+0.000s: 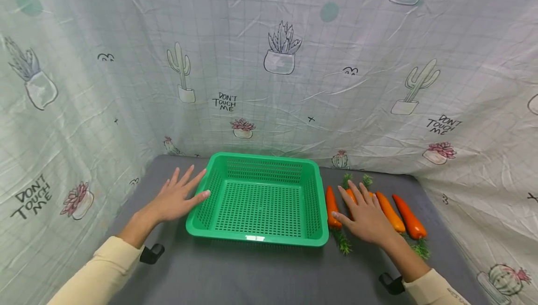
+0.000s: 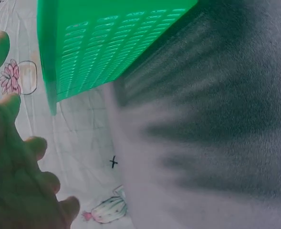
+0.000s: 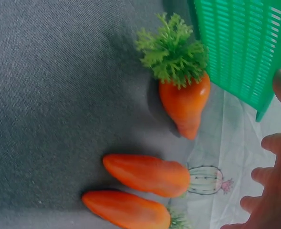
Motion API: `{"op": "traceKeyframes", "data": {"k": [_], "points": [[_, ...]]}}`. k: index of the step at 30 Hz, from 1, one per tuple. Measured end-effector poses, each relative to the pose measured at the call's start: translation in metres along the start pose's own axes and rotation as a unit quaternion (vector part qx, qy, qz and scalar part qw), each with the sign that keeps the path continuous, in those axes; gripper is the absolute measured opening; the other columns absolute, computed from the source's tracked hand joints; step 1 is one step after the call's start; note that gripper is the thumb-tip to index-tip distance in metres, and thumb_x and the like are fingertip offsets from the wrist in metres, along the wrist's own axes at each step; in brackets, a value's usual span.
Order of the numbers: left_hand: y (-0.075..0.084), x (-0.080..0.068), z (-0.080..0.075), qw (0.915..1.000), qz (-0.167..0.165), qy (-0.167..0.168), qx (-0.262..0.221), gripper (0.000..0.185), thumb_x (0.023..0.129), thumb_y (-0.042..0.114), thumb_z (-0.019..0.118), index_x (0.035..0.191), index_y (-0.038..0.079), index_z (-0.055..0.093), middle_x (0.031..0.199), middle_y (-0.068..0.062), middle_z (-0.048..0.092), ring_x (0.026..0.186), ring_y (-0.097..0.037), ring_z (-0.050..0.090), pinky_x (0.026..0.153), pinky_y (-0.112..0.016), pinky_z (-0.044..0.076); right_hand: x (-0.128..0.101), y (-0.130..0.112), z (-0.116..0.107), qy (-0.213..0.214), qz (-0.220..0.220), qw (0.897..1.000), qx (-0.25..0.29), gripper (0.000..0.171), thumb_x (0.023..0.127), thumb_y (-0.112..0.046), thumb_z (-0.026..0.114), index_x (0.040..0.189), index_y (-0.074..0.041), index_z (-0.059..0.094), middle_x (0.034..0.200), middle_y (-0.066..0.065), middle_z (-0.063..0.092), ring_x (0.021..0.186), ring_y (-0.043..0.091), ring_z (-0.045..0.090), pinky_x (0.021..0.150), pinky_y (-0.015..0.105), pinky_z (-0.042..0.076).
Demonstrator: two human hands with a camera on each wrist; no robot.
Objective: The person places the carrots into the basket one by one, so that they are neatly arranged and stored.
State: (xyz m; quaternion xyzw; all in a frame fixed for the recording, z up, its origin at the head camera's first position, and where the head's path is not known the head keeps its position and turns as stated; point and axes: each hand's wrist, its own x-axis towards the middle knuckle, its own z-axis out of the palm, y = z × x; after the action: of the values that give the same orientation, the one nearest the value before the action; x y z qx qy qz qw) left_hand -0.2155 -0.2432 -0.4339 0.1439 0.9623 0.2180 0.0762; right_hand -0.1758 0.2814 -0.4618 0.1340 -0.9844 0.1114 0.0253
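A green plastic basket (image 1: 256, 238) with slotted walls stands on the grey table, with nothing inside it. My left hand (image 1: 178, 195) hovers by its left rim, fingers spread and holding nothing. Over the carrots on the right, my right hand (image 1: 370, 218) is held with straight, spread fingers, also holding nothing. A red-orange carrot (image 1: 332, 209) with a leafy green top lies close to the basket's right wall. Further right lie an orange carrot (image 1: 391, 212) and a red-orange carrot (image 1: 407, 216). Other carrots (image 3: 147, 174) are partly hidden under the right hand in the head view.
The grey table (image 1: 252, 277) extends in front of the basket. A pale curtain (image 1: 252, 62) printed with cacti surrounds the back and both sides. Black straps (image 1: 152, 253) show at both wrists, below the cream sleeves (image 1: 101, 272).
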Motion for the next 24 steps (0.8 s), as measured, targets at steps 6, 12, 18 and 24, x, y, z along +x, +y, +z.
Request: {"op": "traceKeyframes", "data": {"k": [6, 12, 18, 24], "points": [[-0.004, 0.002, 0.001, 0.9955, -0.007, -0.031, -0.089, 0.081, 0.104, 0.061, 0.05, 0.169, 0.024, 0.017, 0.174, -0.025, 0.001, 0.155, -0.06, -0.013, 0.108, -0.09, 0.004, -0.001, 0.0, 0.01, -0.012, 0.01, 1.0, 0.018, 0.08, 0.103, -0.059, 0.055, 0.164, -0.013, 0.033, 0.172, 0.024, 0.02, 0.157, 0.055, 0.014, 0.118, 0.08, 0.015], [-0.011, 0.004, 0.003, 0.9891, -0.01, -0.051, -0.138, 0.085, 0.102, 0.056, 0.06, 0.169, 0.028, 0.016, 0.175, -0.022, 0.0, 0.155, -0.061, -0.012, 0.107, -0.09, 0.005, -0.002, -0.001, 0.017, -0.011, 0.007, 0.999, 0.04, 0.08, 0.104, -0.056, 0.056, 0.164, -0.01, 0.033, 0.172, 0.025, 0.019, 0.157, 0.056, 0.012, 0.12, 0.077, 0.016], [-0.016, 0.006, 0.005, 0.9743, -0.019, -0.065, -0.215, 0.085, 0.102, 0.048, 0.064, 0.169, 0.028, 0.014, 0.175, -0.02, 0.007, 0.158, -0.056, 0.002, 0.117, -0.081, 0.017, -0.003, -0.004, 0.022, -0.009, 0.011, 0.998, 0.055, 0.079, 0.103, -0.054, 0.058, 0.164, -0.009, 0.033, 0.172, 0.025, 0.02, 0.156, 0.056, 0.014, 0.12, 0.077, 0.018], [-0.019, 0.008, 0.007, 0.9537, -0.025, -0.065, -0.293, 0.085, 0.104, 0.037, 0.065, 0.169, 0.026, 0.012, 0.176, -0.02, 0.006, 0.159, -0.054, 0.003, 0.119, -0.079, 0.017, -0.005, -0.004, 0.027, -0.003, 0.009, 0.998, 0.066, 0.08, 0.104, -0.052, 0.058, 0.164, -0.008, 0.031, 0.172, 0.026, 0.019, 0.156, 0.056, 0.014, 0.119, 0.077, 0.02]]}}
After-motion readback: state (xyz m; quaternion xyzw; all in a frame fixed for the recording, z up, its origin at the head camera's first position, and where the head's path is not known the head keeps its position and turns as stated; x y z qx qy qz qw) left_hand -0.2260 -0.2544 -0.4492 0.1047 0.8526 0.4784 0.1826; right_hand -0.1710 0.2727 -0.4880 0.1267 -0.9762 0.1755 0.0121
